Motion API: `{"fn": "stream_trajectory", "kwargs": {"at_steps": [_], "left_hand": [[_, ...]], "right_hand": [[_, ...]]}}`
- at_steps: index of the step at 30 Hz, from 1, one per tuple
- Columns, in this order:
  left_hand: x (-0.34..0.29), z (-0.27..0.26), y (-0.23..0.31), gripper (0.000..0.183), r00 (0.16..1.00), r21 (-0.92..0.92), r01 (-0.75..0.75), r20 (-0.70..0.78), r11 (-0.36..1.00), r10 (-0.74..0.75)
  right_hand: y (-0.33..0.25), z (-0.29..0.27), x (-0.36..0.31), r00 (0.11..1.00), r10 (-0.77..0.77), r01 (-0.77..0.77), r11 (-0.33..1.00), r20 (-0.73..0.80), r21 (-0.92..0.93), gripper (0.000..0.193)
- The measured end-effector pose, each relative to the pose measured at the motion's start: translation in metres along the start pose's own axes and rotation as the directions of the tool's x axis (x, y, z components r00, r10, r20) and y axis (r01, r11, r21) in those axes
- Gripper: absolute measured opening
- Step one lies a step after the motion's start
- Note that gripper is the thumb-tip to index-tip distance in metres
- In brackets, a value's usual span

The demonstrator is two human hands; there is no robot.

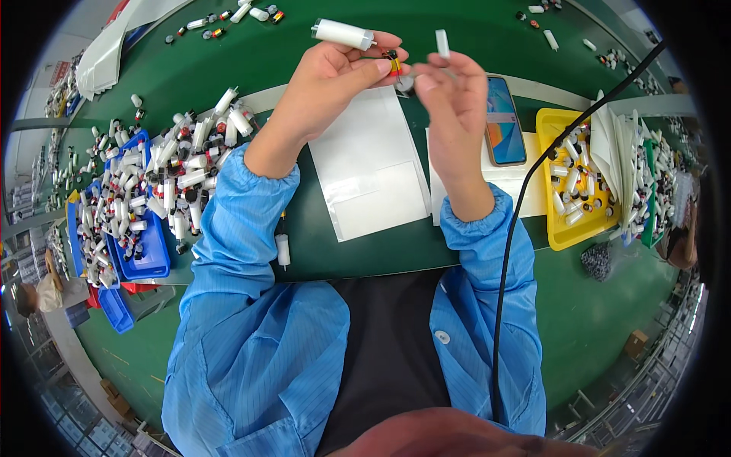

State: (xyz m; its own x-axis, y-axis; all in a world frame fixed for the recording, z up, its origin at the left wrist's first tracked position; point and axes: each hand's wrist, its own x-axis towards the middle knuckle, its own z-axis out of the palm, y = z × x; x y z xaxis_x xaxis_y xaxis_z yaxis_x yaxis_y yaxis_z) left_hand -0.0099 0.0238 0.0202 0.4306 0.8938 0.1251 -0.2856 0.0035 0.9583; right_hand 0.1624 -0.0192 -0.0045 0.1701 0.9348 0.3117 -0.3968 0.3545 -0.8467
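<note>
Near the far side of the green table (415, 114), my left hand (335, 80) is closed on a white cylinder (342, 33) with a small metal pin at its end. Its thumb and fingers also pinch a small black, yellow and red part (393, 64). A short way to the right, my right hand (457, 99) is slightly blurred, with a small white piece (442, 43) sticking up from its fingertips. Between the hands shows a small greyish round thing (404, 84), whose kind I cannot make out. Under my wrists lies a white sheet (369, 164).
White cylinders (183, 164) are heaped at left, around and in blue trays (156, 264). At right are a phone (505, 129) and a yellow tray (560, 238) with similar parts. A black cable (518, 206) crosses the right side. One cylinder (282, 250) lies by my left sleeve.
</note>
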Motion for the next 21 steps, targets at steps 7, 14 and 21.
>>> {"fn": "stream_trajectory", "kwargs": {"at_steps": [7, 14, 21], "left_hand": [[-0.002, -0.001, -0.002, 0.029, 0.999, 0.102, 0.010, 0.043, 0.995, -0.014], [-0.002, 0.001, -0.003, 0.027, 0.996, 0.183, -0.014, 0.094, 0.983, -0.003], [-0.003, 0.003, -0.002, 0.027, 0.991, 0.239, 0.008, 0.124, 0.971, -0.039]], "right_hand": [[-0.017, -0.022, 0.012, 0.979, 0.075, -0.067, 0.997, 0.188, -0.049, 0.012], [-0.023, -0.031, 0.019, 0.894, 0.322, -0.310, 0.947, 0.313, -0.088, 0.012], [-0.021, -0.026, 0.019, 0.895, 0.371, -0.340, 0.927, 0.248, -0.161, 0.013]]}}
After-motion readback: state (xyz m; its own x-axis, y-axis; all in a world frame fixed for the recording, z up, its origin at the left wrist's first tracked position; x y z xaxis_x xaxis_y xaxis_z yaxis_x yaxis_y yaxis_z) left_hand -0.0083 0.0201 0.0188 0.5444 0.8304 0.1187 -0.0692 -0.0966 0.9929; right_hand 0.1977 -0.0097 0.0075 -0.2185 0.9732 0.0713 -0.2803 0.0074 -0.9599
